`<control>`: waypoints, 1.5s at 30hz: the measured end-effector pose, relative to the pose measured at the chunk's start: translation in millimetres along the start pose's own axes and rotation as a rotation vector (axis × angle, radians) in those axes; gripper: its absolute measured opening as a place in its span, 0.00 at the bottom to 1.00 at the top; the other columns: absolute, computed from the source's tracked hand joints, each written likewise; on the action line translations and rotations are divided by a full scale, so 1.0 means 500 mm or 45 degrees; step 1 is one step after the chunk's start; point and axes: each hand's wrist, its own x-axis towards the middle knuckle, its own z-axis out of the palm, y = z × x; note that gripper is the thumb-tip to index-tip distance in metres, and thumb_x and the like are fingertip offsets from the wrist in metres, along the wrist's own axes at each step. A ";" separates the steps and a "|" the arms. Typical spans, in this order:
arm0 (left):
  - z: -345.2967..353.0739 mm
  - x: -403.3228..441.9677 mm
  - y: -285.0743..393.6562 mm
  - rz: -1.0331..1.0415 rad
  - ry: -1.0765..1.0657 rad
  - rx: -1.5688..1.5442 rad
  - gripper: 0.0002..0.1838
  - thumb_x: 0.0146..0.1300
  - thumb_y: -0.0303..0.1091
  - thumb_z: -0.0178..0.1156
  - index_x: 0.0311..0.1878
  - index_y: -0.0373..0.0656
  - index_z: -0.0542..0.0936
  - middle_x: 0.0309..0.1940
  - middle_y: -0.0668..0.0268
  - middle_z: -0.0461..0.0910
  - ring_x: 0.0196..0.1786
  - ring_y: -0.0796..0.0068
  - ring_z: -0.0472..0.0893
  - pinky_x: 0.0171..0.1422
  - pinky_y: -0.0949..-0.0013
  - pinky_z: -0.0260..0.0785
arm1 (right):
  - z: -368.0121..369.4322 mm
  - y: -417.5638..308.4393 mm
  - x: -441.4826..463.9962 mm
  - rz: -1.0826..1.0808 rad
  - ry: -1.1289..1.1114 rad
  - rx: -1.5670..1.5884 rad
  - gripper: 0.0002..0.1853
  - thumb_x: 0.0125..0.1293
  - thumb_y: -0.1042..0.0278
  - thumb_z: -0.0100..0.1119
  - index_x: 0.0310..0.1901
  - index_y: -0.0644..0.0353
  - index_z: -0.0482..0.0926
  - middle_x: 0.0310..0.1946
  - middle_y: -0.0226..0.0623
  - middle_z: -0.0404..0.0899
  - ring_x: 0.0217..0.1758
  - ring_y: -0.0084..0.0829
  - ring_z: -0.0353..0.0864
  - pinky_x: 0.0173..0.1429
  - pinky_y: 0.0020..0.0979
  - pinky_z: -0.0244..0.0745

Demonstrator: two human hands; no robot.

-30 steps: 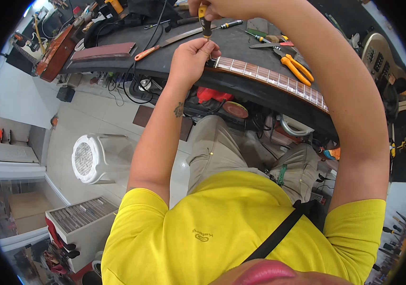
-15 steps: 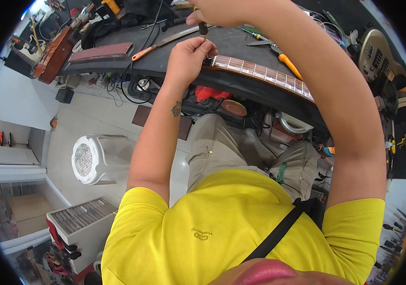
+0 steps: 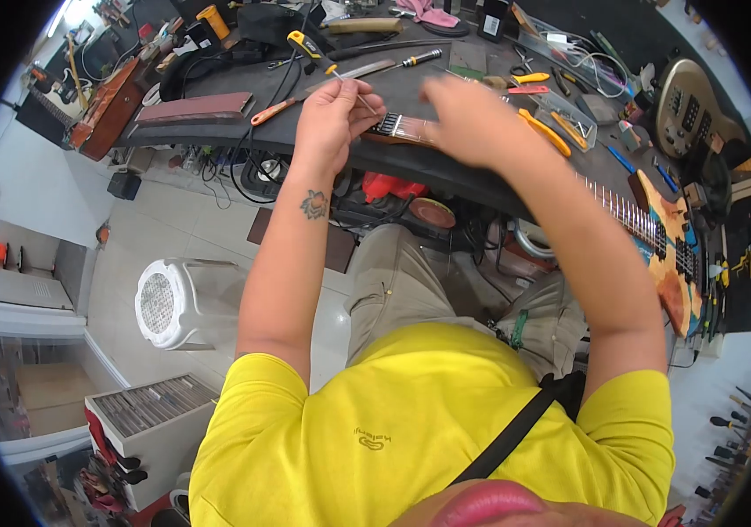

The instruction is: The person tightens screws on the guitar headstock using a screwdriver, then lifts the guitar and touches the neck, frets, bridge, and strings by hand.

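My left hand [image 3: 333,119] is closed on the shaft of a screwdriver [image 3: 305,46], whose yellow-and-black handle points up and away. The hand is above the head end of an electric guitar's neck [image 3: 406,128], beside the nut. Over the frets and strings just right of it hovers my right hand [image 3: 472,123], its fingers smeared by motion; whether it touches the strings I cannot tell. The guitar's wood-and-blue body [image 3: 667,250] lies to the right, and my right forearm hides part of the neck. The headstock is mostly hidden behind my left hand.
On the dark bench lie an orange-handled tool [image 3: 272,111], a reddish-brown board [image 3: 195,107], yellow-handled pliers [image 3: 547,132] and a clear tray [image 3: 564,119]. Another guitar body [image 3: 687,105] stands at the right. A white stool [image 3: 165,303] is on the floor at left.
My right hand has left the screwdriver's handle and moved down and right over the neck. The screwdriver, now held by my left hand alone, tilts to the left.
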 end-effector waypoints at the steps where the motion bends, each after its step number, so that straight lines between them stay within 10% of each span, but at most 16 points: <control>1: -0.018 0.013 -0.002 0.024 -0.044 -0.074 0.13 0.82 0.38 0.54 0.47 0.38 0.81 0.32 0.67 0.82 0.38 0.76 0.84 0.52 0.65 0.84 | 0.023 -0.004 -0.027 0.051 -0.106 -0.058 0.33 0.65 0.40 0.69 0.57 0.63 0.77 0.52 0.48 0.82 0.61 0.48 0.81 0.62 0.48 0.77; 7: -0.070 0.091 0.009 0.086 0.097 0.694 0.15 0.80 0.42 0.57 0.42 0.39 0.83 0.25 0.70 0.77 0.31 0.74 0.81 0.42 0.63 0.81 | 0.109 -0.016 -0.093 -0.060 0.165 -0.068 0.29 0.67 0.56 0.67 0.64 0.64 0.77 0.58 0.46 0.80 0.61 0.45 0.81 0.66 0.49 0.72; 9: -0.082 0.101 -0.010 0.594 0.148 1.715 0.13 0.74 0.39 0.62 0.39 0.37 0.84 0.29 0.58 0.83 0.34 0.59 0.84 0.44 0.55 0.77 | 0.111 -0.026 -0.107 -0.043 0.247 -0.190 0.32 0.66 0.57 0.68 0.67 0.65 0.74 0.63 0.47 0.78 0.65 0.45 0.78 0.69 0.52 0.70; 12: -0.086 0.095 -0.035 0.976 0.101 1.927 0.10 0.69 0.37 0.65 0.40 0.38 0.85 0.34 0.50 0.84 0.39 0.49 0.84 0.48 0.51 0.75 | 0.085 -0.053 -0.141 0.003 0.317 -0.317 0.36 0.64 0.59 0.69 0.70 0.66 0.72 0.71 0.49 0.73 0.75 0.47 0.71 0.75 0.58 0.63; 22: -0.035 -0.001 -0.040 1.152 0.322 1.473 0.12 0.69 0.27 0.64 0.54 0.39 0.84 0.51 0.54 0.85 0.54 0.51 0.82 0.62 0.56 0.73 | 0.022 -0.021 -0.317 0.050 0.220 -0.022 0.35 0.58 0.65 0.72 0.68 0.63 0.74 0.73 0.47 0.69 0.80 0.49 0.63 0.81 0.59 0.52; 26: 0.018 -0.059 -0.083 1.233 0.000 1.410 0.16 0.68 0.29 0.65 0.58 0.39 0.82 0.60 0.55 0.82 0.63 0.51 0.79 0.70 0.56 0.69 | -0.003 -0.003 -0.356 0.088 0.196 -0.026 0.35 0.56 0.66 0.73 0.67 0.61 0.74 0.72 0.44 0.70 0.79 0.47 0.64 0.81 0.59 0.51; 35: 0.017 -0.063 -0.140 1.269 -0.019 1.647 0.28 0.63 0.34 0.68 0.68 0.45 0.80 0.71 0.55 0.75 0.74 0.45 0.71 0.78 0.49 0.62 | -0.103 0.056 -0.452 -0.178 0.007 0.472 0.16 0.54 0.70 0.74 0.45 0.59 0.83 0.46 0.35 0.84 0.54 0.40 0.83 0.62 0.42 0.75; 42: 0.028 -0.066 -0.148 1.302 0.025 1.675 0.27 0.64 0.32 0.67 0.68 0.44 0.80 0.67 0.54 0.79 0.71 0.49 0.76 0.76 0.51 0.65 | -0.256 0.353 -0.718 0.872 0.849 0.110 0.06 0.69 0.74 0.63 0.45 0.64 0.85 0.41 0.35 0.88 0.45 0.27 0.86 0.53 0.30 0.78; 45: 0.031 -0.057 -0.162 1.326 0.044 1.650 0.27 0.65 0.31 0.65 0.68 0.38 0.79 0.66 0.52 0.80 0.71 0.48 0.76 0.77 0.51 0.65 | -0.267 0.603 -0.948 1.361 1.201 0.306 0.13 0.71 0.61 0.64 0.46 0.62 0.88 0.43 0.37 0.89 0.45 0.27 0.86 0.52 0.31 0.78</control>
